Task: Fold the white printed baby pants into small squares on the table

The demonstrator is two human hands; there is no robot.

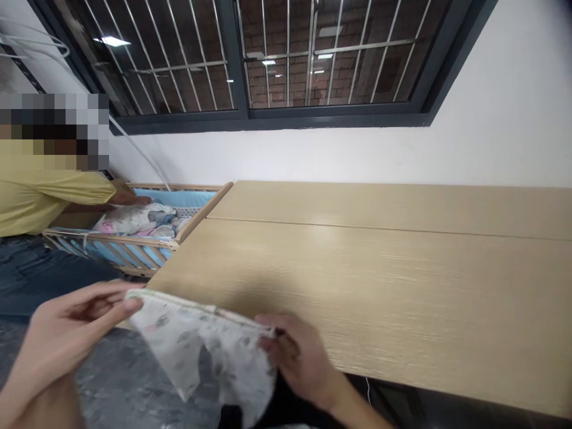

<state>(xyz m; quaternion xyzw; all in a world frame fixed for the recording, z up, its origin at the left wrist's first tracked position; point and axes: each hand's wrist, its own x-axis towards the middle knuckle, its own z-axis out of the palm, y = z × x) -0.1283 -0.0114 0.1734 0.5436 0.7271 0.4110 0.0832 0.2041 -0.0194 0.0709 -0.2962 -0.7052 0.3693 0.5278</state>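
Note:
A thin white cloth [232, 357] with a grey print hangs between my two hands at the near edge of the table. My left hand [75, 328] pinches its upper left corner between thumb and fingers. At the upper right corner, my right hand [304, 357] grips the cloth and is a little blurred. The top edge runs fairly taut from hand to hand, with a pale green line along its left part. Below, the cloth falls in loose folds, and its lower end leaves the frame. What kind of cloth item it is, I cannot make out.
The light wooden table [379, 280] reaches the white wall under a barred window [250, 113]. Left of it stands a wooden crib [203, 211] with blue lining and a heap of printed cloths [134, 217]. A person in a yellow shirt [53, 193] reaches into it.

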